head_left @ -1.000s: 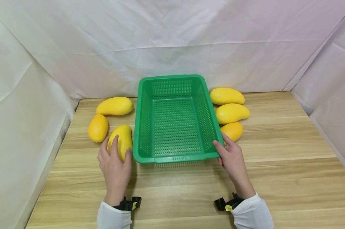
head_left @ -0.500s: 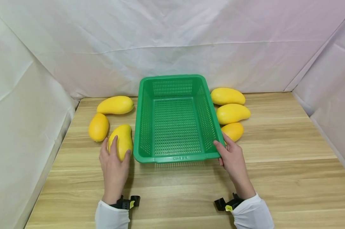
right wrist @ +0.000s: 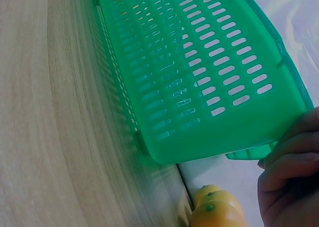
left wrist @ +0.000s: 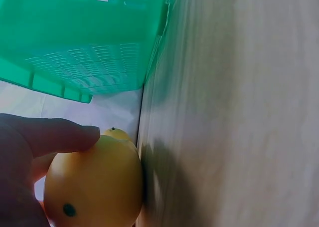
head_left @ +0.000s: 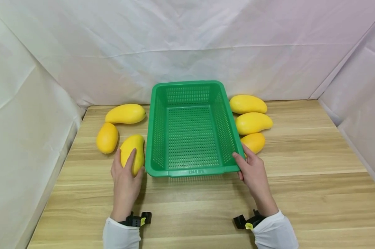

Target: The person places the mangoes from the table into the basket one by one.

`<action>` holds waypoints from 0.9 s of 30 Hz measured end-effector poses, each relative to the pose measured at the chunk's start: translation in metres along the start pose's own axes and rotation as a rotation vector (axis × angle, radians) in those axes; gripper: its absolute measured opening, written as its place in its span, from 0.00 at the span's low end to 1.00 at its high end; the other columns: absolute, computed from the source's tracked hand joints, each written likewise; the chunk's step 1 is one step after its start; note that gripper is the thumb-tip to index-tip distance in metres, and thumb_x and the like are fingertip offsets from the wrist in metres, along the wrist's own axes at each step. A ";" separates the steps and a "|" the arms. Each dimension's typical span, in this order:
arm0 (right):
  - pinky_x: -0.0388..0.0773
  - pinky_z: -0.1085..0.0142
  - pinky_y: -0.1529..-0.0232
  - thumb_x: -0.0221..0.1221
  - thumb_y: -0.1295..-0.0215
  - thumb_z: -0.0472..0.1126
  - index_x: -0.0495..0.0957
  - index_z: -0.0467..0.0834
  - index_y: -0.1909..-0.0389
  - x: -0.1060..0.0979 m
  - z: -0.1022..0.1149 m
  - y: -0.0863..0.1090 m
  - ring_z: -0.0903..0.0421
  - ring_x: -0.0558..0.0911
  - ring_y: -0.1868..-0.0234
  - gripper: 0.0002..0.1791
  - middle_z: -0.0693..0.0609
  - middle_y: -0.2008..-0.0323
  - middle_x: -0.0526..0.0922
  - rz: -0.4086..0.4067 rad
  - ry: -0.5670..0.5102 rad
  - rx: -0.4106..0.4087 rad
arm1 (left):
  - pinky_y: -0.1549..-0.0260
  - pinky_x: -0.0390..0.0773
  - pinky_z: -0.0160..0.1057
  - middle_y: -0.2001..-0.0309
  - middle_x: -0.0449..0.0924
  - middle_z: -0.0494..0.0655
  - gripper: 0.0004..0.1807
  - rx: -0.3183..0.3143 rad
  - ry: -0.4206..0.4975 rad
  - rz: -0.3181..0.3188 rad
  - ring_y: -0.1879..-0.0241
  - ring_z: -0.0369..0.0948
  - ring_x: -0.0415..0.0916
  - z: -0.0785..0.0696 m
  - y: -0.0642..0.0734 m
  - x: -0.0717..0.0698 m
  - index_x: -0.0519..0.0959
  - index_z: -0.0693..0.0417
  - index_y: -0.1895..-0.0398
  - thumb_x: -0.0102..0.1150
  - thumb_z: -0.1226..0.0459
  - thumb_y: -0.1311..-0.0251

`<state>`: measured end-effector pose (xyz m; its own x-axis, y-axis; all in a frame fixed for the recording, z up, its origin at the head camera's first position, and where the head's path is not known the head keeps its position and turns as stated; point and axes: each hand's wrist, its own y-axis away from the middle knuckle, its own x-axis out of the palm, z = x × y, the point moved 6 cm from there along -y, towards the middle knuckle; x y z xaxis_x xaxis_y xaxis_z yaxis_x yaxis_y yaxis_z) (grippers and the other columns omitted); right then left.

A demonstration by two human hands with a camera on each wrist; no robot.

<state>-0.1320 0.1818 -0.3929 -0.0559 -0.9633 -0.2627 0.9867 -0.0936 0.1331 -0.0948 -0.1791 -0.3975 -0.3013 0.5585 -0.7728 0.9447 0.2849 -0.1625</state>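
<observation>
My left hand [head_left: 126,181] wraps its thumb and fingers round a yellow mango [head_left: 137,147] left of the basket. Up close in the left wrist view, the thumb presses on the top of this mango [left wrist: 99,182], which is on the wooden table. A green perforated plastic basket [head_left: 192,172] stands in the middle, with nothing in it. Its near right corner is pinched by my right hand [head_left: 253,173], thumb on the rim and fingers underneath. The right wrist view shows the basket's slotted wall [right wrist: 199,142] and the right hand's curled fingers [right wrist: 289,172] at its rim.
Two more mangoes lie on the left, one at the back [head_left: 126,114] and one nearer [head_left: 107,138]. On the right, a back mango [head_left: 248,104], a middle mango [head_left: 253,123] and a front mango [head_left: 254,141] line the basket. A white cloth [head_left: 187,41] hangs behind the table [head_left: 190,214].
My left hand has shifted slightly right and its fingers have closed in round the mango. The right hand and the basket stay nearly where they were.
</observation>
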 end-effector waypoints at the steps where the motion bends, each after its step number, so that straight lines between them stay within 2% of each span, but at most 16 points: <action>1: 0.58 0.66 0.96 0.54 0.39 0.51 0.61 0.51 0.37 0.000 0.000 0.000 0.56 0.65 0.95 0.29 0.38 0.89 0.69 0.003 0.004 -0.002 | 0.48 0.55 0.59 0.31 0.37 0.53 0.35 0.001 -0.004 -0.005 0.37 0.56 0.42 0.000 0.000 -0.001 0.63 0.46 0.36 0.62 0.67 0.50; 10: 0.58 0.66 0.96 0.54 0.39 0.50 0.61 0.51 0.37 0.000 0.002 0.001 0.56 0.65 0.95 0.29 0.38 0.90 0.69 0.003 0.012 0.003 | 0.50 0.58 0.58 0.33 0.45 0.52 0.34 0.005 -0.029 -0.061 0.39 0.56 0.48 0.000 0.000 -0.006 0.67 0.45 0.39 0.64 0.66 0.53; 16: 0.58 0.66 0.96 0.54 0.38 0.49 0.61 0.51 0.37 0.000 0.002 0.001 0.56 0.65 0.96 0.29 0.38 0.90 0.69 0.004 0.012 0.004 | 0.53 0.60 0.56 0.33 0.47 0.50 0.33 -0.019 -0.017 -0.097 0.41 0.55 0.51 0.000 0.000 -0.012 0.68 0.45 0.40 0.63 0.65 0.53; 21: 0.58 0.67 0.96 0.53 0.37 0.46 0.60 0.48 0.36 0.001 0.010 0.005 0.59 0.64 0.96 0.28 0.38 0.90 0.69 0.024 -0.002 0.014 | 0.53 0.60 0.55 0.34 0.49 0.50 0.32 -0.007 0.037 -0.180 0.42 0.55 0.52 -0.001 0.002 -0.019 0.69 0.46 0.40 0.63 0.66 0.54; 27: 0.58 0.69 0.95 0.52 0.36 0.42 0.59 0.43 0.36 0.002 0.025 0.011 0.62 0.63 0.96 0.28 0.38 0.90 0.68 0.019 0.001 0.008 | 0.51 0.57 0.55 0.34 0.48 0.46 0.32 0.001 0.129 -0.243 0.40 0.51 0.51 -0.003 0.002 -0.029 0.68 0.43 0.40 0.62 0.65 0.52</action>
<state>-0.1246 0.1730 -0.3684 -0.0371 -0.9647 -0.2606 0.9863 -0.0773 0.1455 -0.0843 -0.1925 -0.3738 -0.5334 0.5685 -0.6263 0.8425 0.4224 -0.3343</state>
